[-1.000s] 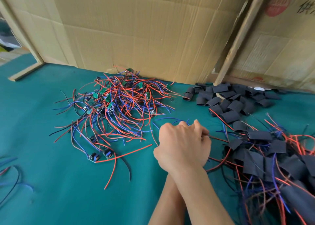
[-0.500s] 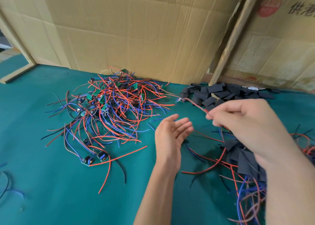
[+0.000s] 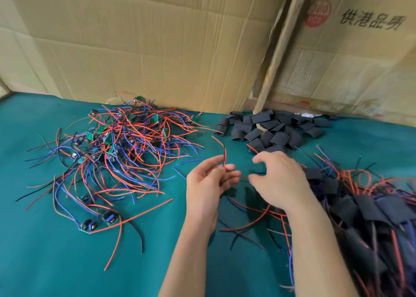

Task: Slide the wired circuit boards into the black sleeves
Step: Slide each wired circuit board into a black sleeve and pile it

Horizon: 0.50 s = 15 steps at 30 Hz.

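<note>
The green mat (image 3: 67, 263) holds three heaps. Left of the hands lies a big tangle of bare boards (image 3: 126, 146), still to do. Right of them lies the done pile (image 3: 371, 211). Behind them wait empty sleeves (image 3: 270, 130). The left hand (image 3: 207, 184) pinches a red wire (image 3: 224, 155). The right hand (image 3: 279, 179) hovers, fingers loosely bent, holding nothing.

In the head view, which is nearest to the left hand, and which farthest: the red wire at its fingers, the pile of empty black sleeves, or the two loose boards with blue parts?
From the left hand:
1. Red wire, at its fingertips.
2. Pile of empty black sleeves, behind and to the right.
3. Two loose boards with blue parts, front left on the green table.
</note>
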Motion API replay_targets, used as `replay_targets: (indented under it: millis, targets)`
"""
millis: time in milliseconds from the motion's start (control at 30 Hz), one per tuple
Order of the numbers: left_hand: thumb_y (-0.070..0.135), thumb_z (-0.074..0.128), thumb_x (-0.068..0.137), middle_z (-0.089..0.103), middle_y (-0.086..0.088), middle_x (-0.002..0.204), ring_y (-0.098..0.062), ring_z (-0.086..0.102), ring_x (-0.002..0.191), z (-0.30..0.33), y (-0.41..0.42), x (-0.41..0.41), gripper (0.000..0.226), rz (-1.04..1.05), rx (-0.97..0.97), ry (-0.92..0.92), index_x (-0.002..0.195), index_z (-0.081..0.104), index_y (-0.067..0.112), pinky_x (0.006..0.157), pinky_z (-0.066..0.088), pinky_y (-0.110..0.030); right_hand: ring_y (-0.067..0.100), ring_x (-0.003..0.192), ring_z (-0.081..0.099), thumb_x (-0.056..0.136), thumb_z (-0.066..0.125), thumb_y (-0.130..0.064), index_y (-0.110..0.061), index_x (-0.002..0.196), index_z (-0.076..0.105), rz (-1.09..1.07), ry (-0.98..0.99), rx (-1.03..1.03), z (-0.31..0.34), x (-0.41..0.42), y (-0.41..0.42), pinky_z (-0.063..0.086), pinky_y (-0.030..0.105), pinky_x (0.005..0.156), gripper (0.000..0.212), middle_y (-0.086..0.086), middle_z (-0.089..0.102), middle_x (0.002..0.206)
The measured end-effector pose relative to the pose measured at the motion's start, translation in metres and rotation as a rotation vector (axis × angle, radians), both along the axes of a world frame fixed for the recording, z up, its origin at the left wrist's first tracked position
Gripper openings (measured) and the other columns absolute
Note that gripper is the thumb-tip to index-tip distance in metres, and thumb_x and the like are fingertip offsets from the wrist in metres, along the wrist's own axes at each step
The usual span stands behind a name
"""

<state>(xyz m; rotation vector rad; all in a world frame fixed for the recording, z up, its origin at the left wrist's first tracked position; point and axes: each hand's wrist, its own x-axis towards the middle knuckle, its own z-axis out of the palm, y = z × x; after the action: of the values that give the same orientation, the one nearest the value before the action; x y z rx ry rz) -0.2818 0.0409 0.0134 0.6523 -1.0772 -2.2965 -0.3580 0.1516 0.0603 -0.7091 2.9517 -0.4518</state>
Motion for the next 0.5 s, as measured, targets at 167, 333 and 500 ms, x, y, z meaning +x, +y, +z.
replay_targets:
  millis: [167,333,500]
  targets:
    - [-0.010,0.045,0.098,0.072,-0.012,0.077,-0.022,0.072,0.066,0.000,0.002,0.000,0.024,-0.022,-0.029,0.009,0.109,0.065,-0.002,0.065,0.061,-0.025,0.037,0.139,0.043,0.089,0.063,-0.046,-0.028,0.132,0.058,-0.147,0.018,0.179,-0.017,-0.005,0.001,0.020,0.052,0.122,0.046,0.010,0.050,0.146]
    - [-0.009,0.046,0.097,0.072,-0.013,0.078,-0.023,0.072,0.068,0.000,0.001,0.000,0.023,-0.032,-0.036,-0.003,0.110,0.064,-0.004,0.066,0.061,-0.026,0.043,0.144,0.035,0.092,0.059,-0.045,-0.028,0.136,0.055,-0.166,-0.022,0.192,-0.016,-0.006,0.000,0.011,0.056,0.125,0.047,0.008,0.041,0.157]
    - [-0.010,0.045,0.097,0.071,-0.016,0.081,-0.023,0.072,0.068,-0.001,0.001,0.000,0.024,-0.027,-0.035,-0.009,0.111,0.064,-0.005,0.065,0.060,-0.025,0.031,0.130,0.053,0.092,0.060,-0.041,-0.027,0.124,0.060,-0.129,-0.032,0.109,-0.013,-0.005,0.002,0.012,0.055,0.125,0.034,0.000,0.063,0.133]
